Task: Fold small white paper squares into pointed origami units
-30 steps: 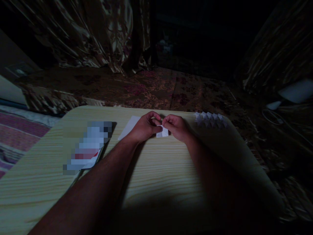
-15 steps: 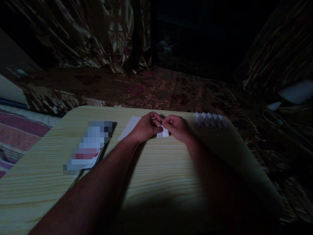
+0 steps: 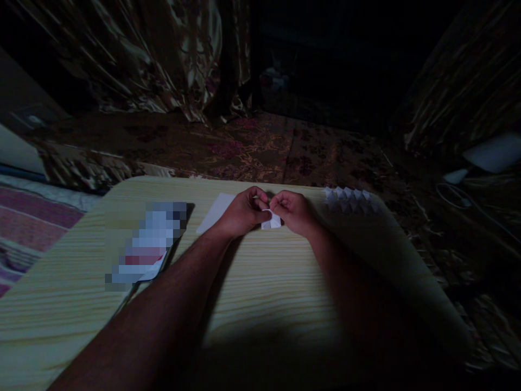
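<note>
Both my hands meet over the far middle of a light wooden table (image 3: 260, 282). My left hand (image 3: 243, 213) and my right hand (image 3: 293, 212) are closed, pinching a small folded white paper piece (image 3: 272, 220) between their fingertips, just above the tabletop. A flat white paper sheet (image 3: 215, 211) lies partly under my left hand. A row of several folded white paper pieces (image 3: 350, 199) sits to the right of my right hand, near the table's far edge.
A blurred-out flat object (image 3: 148, 244) lies on the table's left part. Dark patterned fabric (image 3: 252, 146) covers the floor beyond the table, with shiny curtains (image 3: 134, 54) behind. A striped mat (image 3: 28, 222) lies at left; white items and a cable (image 3: 459, 190) at right.
Almost nothing moved; my fingers shifted slightly on the small paper piece, which now looks a bit more folded in.
</note>
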Demonstrator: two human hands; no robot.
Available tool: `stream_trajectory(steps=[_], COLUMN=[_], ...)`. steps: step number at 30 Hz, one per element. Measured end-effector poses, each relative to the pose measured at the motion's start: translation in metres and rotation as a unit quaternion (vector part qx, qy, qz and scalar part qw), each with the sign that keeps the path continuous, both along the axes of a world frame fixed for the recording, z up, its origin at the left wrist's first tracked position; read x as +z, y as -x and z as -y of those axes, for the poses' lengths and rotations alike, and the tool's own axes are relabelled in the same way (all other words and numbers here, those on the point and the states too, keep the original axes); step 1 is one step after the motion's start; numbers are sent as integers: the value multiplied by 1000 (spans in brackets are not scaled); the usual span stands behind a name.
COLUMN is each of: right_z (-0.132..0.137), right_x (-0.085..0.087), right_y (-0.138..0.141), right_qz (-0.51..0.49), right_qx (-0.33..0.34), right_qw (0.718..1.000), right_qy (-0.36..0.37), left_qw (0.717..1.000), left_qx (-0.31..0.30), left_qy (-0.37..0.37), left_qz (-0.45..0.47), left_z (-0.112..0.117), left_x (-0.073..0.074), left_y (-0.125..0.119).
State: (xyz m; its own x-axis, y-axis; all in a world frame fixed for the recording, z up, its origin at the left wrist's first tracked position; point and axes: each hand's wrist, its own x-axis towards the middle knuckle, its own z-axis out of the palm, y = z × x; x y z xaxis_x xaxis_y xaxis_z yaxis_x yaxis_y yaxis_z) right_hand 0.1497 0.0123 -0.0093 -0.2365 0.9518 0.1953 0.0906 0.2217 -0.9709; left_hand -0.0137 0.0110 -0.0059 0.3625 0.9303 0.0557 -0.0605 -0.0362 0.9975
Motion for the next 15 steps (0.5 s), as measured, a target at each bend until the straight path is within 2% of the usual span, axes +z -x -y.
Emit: stream_trajectory(steps=[15], right_z=[0], right_x=[-2], right_y=[0], right_qz=[-37], right_qx=[4], right_qw=[999], right_qy=[18], left_qw=[1000], left_qx=[0], left_qy=[-10], left_qz=[-7], left_z=[3], left_x=[4], left_y=[-2])
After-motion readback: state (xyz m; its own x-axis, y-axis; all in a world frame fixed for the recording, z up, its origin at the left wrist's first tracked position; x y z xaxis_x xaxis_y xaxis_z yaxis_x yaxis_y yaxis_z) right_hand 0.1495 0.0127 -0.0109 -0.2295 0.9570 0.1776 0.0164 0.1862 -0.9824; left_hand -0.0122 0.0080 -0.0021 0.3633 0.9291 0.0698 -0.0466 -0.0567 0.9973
